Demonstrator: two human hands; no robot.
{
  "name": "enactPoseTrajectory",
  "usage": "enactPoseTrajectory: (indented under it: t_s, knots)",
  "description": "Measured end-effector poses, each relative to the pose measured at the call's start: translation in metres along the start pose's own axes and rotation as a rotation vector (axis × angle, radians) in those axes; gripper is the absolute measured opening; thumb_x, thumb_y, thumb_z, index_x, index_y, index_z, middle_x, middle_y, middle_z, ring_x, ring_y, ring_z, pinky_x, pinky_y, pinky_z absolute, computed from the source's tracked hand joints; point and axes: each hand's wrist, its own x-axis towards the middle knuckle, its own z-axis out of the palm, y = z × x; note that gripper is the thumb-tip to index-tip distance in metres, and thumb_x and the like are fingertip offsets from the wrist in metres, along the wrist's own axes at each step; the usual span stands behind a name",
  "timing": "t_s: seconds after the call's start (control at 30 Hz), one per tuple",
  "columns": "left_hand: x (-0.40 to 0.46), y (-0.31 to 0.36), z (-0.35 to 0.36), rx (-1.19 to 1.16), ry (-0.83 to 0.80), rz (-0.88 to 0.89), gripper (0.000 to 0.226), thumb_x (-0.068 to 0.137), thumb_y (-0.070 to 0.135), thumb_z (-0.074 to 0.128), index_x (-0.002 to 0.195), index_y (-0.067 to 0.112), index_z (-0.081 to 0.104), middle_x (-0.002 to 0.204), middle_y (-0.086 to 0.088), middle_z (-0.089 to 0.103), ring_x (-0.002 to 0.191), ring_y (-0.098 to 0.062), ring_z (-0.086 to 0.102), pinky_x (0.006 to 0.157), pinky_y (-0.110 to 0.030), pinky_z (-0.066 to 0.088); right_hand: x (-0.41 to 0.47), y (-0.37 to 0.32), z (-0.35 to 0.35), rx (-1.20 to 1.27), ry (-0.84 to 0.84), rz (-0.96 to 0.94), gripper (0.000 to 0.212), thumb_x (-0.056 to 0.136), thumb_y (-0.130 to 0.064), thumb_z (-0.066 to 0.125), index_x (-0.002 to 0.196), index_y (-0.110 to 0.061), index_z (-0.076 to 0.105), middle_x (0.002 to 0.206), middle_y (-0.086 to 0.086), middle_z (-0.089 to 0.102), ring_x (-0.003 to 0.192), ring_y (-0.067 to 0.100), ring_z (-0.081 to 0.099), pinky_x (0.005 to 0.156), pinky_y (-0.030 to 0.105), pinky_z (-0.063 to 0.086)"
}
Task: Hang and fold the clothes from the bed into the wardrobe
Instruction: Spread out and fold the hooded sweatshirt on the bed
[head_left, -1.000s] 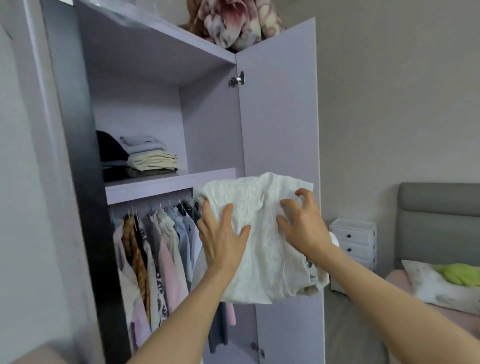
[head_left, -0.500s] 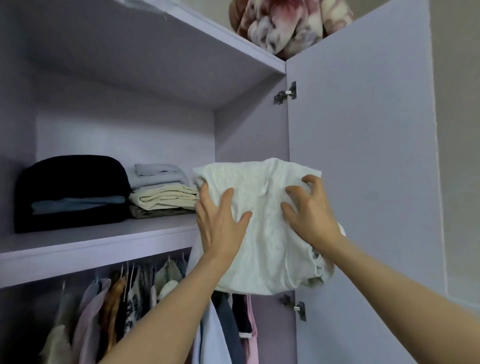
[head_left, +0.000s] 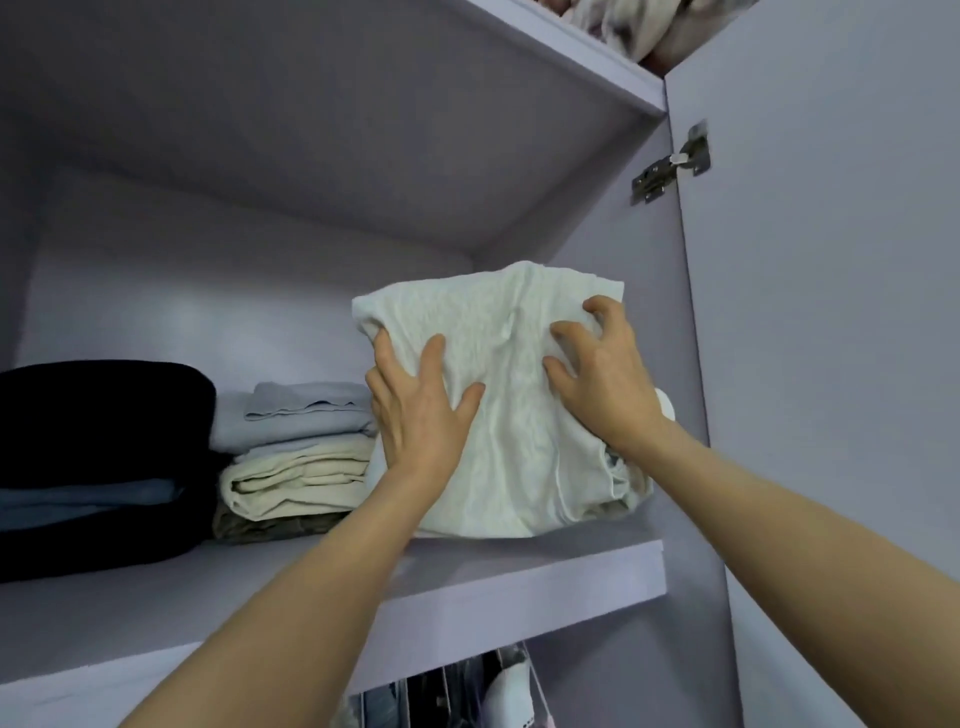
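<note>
**Folded white garment held on the wardrobe shelf**

A folded white garment (head_left: 519, 415) sits at the right end of the lilac wardrobe shelf (head_left: 519, 582), close to the right inner wall, its lower front fold near the shelf's front edge. Both hands are on it. The left hand (head_left: 421, 410) lies on the garment's left side with the fingers spread and fairly straight, the fingertips pressing into the cloth near its upper left corner — a flat press, not a pinch. The right hand (head_left: 602, 374) rests on the right side with the fingers bent and clawed into the fabric, bunching it slightly, so it grasps the cloth from the top. Both bare forearms reach up from the bottom of the view.

Just left of the white garment, touching or nearly touching it, stands a small stack of folded clothes: a pale blue-grey piece (head_left: 296, 415) on top, a cream piece (head_left: 296, 478) under it, and a darker olive-grey layer (head_left: 260, 527) at the bottom. Farther left on the same shelf lies a bulky black folded item (head_left: 104, 405) with a blue layer (head_left: 88, 499) tucked in its fold.

The wardrobe door (head_left: 831, 364) stands open on the right, a metal hinge (head_left: 670, 163) fixed near its top. Above the upper panel, a bundle of pinkish-beige fabric (head_left: 639, 26) shows at the frame's top edge. Below the shelf — only partly in view — hang the tops of several garments on hangers (head_left: 488, 691).
</note>
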Motion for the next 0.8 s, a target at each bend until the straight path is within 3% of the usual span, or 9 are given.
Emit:
enactPoseTrajectory:
  t_s: [0.17, 0.33, 0.6, 0.8]
  knots:
    - [0.021, -0.035, 0.082, 0.125, -0.180, -0.083, 0.070, 0.084, 0.049, 0.062, 0.142, 0.026, 0.031, 0.151, -0.012, -0.010, 0.126, -0.030, 0.020, 0.105, -0.046, 0.029, 0.033, 0.061, 0.086, 0.016, -0.142, 0.016, 0.036, 0.091, -0.026, 0.057, 0.122, -0.008, 0.055, 0.144, 0.014, 0.024, 0.128, 0.035, 0.033, 0.097, 0.044, 0.044]
    - [0.035, -0.075, 0.140, 0.290, -0.375, -0.171, 0.071, 0.087, 0.048, 0.059, 0.144, 0.022, 0.027, 0.150, -0.020, -0.008, 0.129, -0.041, 0.024, 0.106, -0.044, 0.030, 0.048, 0.094, 0.173, 0.030, -0.275, 0.019, 0.037, 0.093, -0.025, 0.053, 0.126, -0.009, 0.054, 0.143, 0.013, 0.024, 0.128, 0.036, 0.032, 0.094, 0.045, 0.045]
    - [0.043, -0.118, 0.179, 0.559, -0.600, -0.224, 0.056, 0.090, 0.047, 0.055, 0.130, 0.013, 0.038, 0.148, -0.021, 0.003, 0.122, -0.038, 0.032, 0.093, -0.040, 0.041, 0.051, 0.113, 0.276, 0.028, -0.542, -0.033, 0.042, 0.095, -0.033, 0.047, 0.133, -0.016, 0.049, 0.143, 0.009, 0.022, 0.127, 0.035, 0.033, 0.103, 0.041, 0.038]
    - [0.039, -0.127, 0.181, 0.685, -0.761, -0.203, 0.066, 0.091, 0.051, 0.051, 0.139, 0.010, 0.033, 0.152, -0.024, -0.005, 0.130, -0.042, 0.025, 0.103, -0.041, 0.034, 0.049, 0.113, 0.304, -0.027, -0.786, -0.037, 0.049, 0.094, -0.036, 0.049, 0.138, -0.018, 0.043, 0.144, 0.011, 0.019, 0.124, 0.039, 0.034, 0.107, 0.039, 0.031]
